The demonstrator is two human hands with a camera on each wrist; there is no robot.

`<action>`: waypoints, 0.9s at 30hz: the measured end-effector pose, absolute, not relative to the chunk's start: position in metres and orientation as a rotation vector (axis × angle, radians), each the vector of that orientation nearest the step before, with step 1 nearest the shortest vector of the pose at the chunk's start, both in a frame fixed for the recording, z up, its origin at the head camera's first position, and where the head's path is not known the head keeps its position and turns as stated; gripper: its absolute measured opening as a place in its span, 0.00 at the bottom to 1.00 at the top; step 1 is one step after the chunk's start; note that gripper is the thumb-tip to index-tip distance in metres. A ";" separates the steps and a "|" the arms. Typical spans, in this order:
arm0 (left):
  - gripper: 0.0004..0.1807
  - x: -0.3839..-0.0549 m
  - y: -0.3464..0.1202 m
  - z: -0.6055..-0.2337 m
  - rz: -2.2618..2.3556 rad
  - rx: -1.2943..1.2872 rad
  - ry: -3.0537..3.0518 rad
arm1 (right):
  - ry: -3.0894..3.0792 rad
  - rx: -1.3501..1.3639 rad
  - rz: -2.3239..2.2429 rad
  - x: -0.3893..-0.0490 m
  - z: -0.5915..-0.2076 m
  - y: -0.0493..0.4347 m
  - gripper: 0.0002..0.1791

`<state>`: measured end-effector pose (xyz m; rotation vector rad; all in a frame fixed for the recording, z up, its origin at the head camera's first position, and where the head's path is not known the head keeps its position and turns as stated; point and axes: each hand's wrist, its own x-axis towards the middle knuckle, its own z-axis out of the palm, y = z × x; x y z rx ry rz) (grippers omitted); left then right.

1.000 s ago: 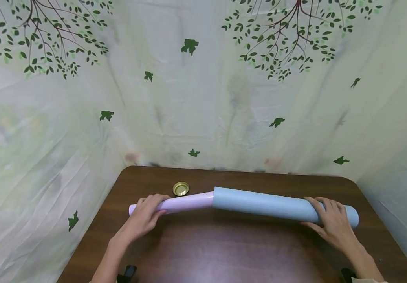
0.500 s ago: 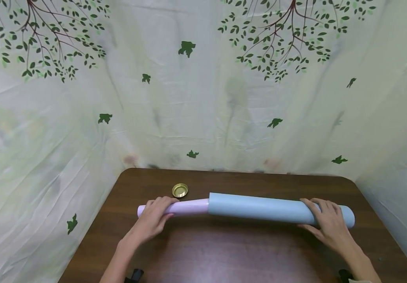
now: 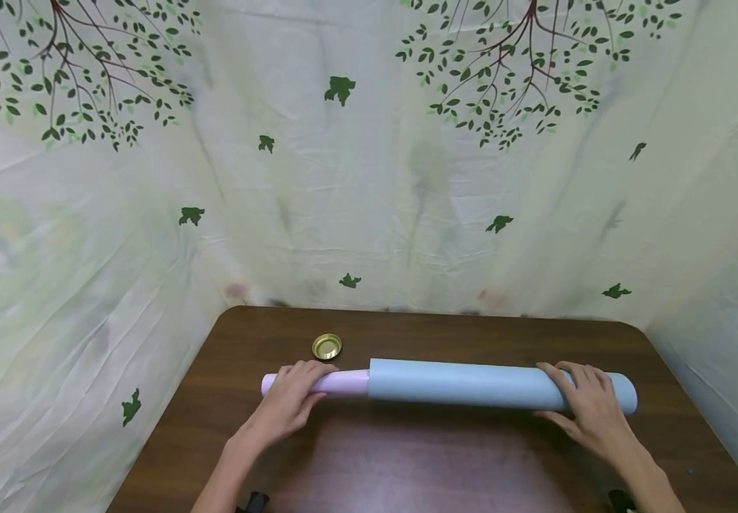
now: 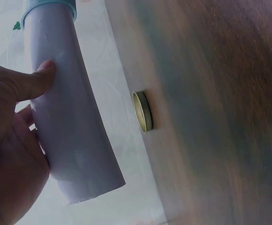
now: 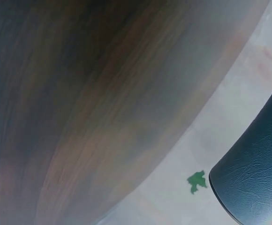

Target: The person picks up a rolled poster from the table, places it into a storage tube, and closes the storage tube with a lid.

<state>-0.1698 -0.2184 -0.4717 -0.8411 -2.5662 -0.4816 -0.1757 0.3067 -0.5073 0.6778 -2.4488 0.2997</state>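
Note:
A lilac tube [image 3: 347, 382] runs into the left end of a thicker light blue tube [image 3: 459, 383], the two nearly level across the table in the head view. My left hand [image 3: 293, 399] grips the lilac tube close to its outer end, fingers over the top and thumb on the near side. In the left wrist view the thumb lies along the lilac tube [image 4: 72, 108], and the blue rim shows above. Near the far right end my right hand [image 3: 590, 402] holds the blue tube. The right wrist view shows only the end of this blue tube [image 5: 253, 173], its surface finely wrinkled; the hand is out of that view.
A small round gold lid [image 3: 327, 347] lies on the brown wooden table [image 3: 439, 456], just beyond the left hand. Behind and around the table hangs a pale cloth [image 3: 382, 178] printed with branches and green leaf shapes.
The lilac tube has slid further into the blue tube, so less of it shows. My left hand has moved right, my right hand slightly left, and the tubes have become more level.

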 end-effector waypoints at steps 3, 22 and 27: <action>0.24 -0.169 -0.215 -0.472 -0.479 -0.853 -2.566 | -2.444 0.688 0.307 -0.175 -0.507 0.305 0.45; 0.26 -0.167 -0.197 -0.475 -0.477 -0.914 -2.576 | -2.430 0.719 0.308 -0.172 -0.506 0.292 0.44; 0.25 -0.166 -0.194 -0.477 -0.470 -0.931 -2.589 | -2.441 0.720 0.307 -0.171 -0.506 0.290 0.45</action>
